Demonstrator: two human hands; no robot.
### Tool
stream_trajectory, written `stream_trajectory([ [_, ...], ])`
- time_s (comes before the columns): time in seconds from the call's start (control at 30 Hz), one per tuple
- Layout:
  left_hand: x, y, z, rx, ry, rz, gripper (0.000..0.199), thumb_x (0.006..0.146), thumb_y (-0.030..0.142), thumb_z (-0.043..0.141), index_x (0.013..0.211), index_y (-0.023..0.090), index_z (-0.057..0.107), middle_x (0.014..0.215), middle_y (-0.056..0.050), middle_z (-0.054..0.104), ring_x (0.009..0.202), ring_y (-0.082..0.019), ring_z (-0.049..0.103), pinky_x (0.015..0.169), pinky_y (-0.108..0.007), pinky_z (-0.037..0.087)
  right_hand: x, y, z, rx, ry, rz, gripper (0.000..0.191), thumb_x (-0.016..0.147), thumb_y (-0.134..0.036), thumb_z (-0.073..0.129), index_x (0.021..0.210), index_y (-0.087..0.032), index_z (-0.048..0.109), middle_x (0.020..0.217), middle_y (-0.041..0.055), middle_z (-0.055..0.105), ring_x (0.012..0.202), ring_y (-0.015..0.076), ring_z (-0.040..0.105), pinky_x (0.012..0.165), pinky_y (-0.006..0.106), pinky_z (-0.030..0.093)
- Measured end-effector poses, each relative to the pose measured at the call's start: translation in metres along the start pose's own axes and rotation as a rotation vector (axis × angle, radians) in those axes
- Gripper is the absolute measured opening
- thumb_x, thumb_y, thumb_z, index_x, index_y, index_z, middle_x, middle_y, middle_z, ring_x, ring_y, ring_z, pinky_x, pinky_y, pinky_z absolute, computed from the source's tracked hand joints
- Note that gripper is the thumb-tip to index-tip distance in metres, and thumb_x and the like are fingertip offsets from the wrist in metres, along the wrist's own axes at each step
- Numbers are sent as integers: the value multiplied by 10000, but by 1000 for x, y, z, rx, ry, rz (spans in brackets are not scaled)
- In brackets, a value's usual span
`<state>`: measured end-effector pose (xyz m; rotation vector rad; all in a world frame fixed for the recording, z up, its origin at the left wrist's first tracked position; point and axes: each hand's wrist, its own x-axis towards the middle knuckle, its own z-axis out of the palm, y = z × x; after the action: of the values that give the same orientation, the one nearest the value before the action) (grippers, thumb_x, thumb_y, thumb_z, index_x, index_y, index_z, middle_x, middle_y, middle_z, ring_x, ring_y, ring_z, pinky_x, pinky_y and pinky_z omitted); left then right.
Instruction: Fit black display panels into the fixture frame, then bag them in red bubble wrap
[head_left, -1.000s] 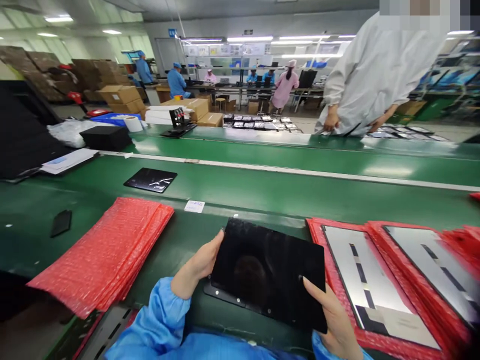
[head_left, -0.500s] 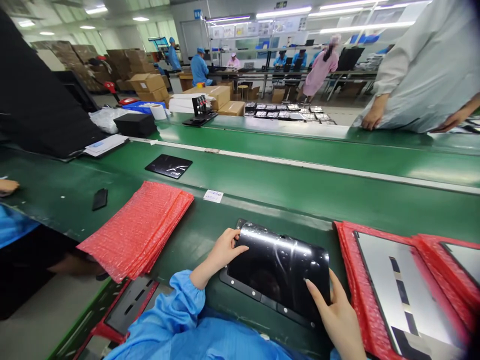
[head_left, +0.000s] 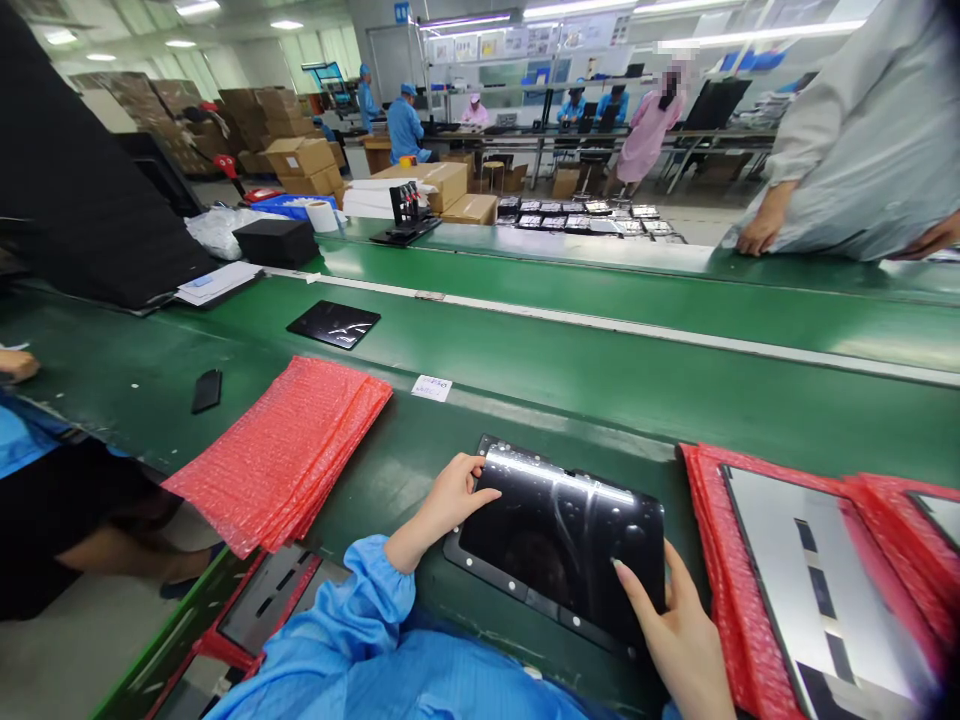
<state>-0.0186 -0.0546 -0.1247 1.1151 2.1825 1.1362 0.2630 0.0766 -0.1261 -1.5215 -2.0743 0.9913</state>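
A glossy black screen panel [head_left: 555, 545] with bubble-like spots and bright reflections lies in front of me, over a dark plate [head_left: 491, 575] with several white dots along its near edge. My left hand [head_left: 452, 500] pinches the panel's left upper edge, its thumb on the glossy face. Around the right edge closes my right hand [head_left: 679, 625], thumb on the front and fingers partly hidden behind. Whether the panel touches the plate all over, I cannot tell. To the right, a silver-backed panel [head_left: 817, 560] rests on red bubble wrap [head_left: 709, 540].
Red bubble-wrap bags [head_left: 285, 440] are stacked at left. Beyond them lie a small black device [head_left: 207, 391], a black tablet [head_left: 334, 323] and a paper label [head_left: 432, 388]. A green crate [head_left: 180, 625] holds panels below the bench. Across the belt stands a person in pale clothing [head_left: 862, 150].
The view has shifted slightly, so the scene sits a little differently in frame. Both hands keep the same grip on the screen panel.
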Motion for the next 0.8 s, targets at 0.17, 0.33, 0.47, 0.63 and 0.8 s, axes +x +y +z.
stream_trajectory([
  [0.17, -7, 7, -1, 127, -8, 9, 415, 789, 349, 667, 1165, 194, 586, 955, -12, 533, 682, -122, 533, 684, -271, 468, 0, 1, -1, -49, -9, -35, 843, 746, -666, 572, 1431, -214, 380, 659, -11, 666, 410, 176, 532, 477, 304, 465],
  [0.33, -21, 16, 4, 483, 9, 64, 471, 913, 382, 493, 1336, 173, 470, 1079, -84, 553, 948, -232, 595, 757, -337, 499, 2, 3, -3, -130, -71, 25, 895, 751, -726, 515, 1459, -212, 328, 493, -71, 516, 422, 216, 553, 493, 319, 447],
  [0.47, -25, 16, 7, 686, 4, 118, 437, 952, 398, 421, 1317, 166, 485, 1049, -80, 574, 934, -207, 619, 749, -309, 524, 5, 4, -2, -147, -107, 26, 877, 772, -733, 478, 1471, -236, 296, 508, -77, 514, 451, 220, 575, 534, 321, 450],
  [0.63, -23, 15, 8, 725, 5, 130, 422, 958, 400, 413, 1304, 176, 504, 1043, -76, 585, 930, -191, 627, 742, -283, 527, 7, -1, -4, -238, -140, 11, 860, 814, -721, 421, 1479, -197, 274, 446, -79, 483, 476, 245, 609, 510, 316, 441],
  [0.8, -20, 23, 5, 825, -30, 129, 420, 960, 394, 409, 1301, 178, 527, 1026, -77, 604, 895, -205, 635, 632, -271, 519, 9, -3, -8, -624, -86, -147, 757, 897, -645, 328, 1449, -128, 343, 576, 39, 645, 535, 305, 657, 500, 371, 461],
])
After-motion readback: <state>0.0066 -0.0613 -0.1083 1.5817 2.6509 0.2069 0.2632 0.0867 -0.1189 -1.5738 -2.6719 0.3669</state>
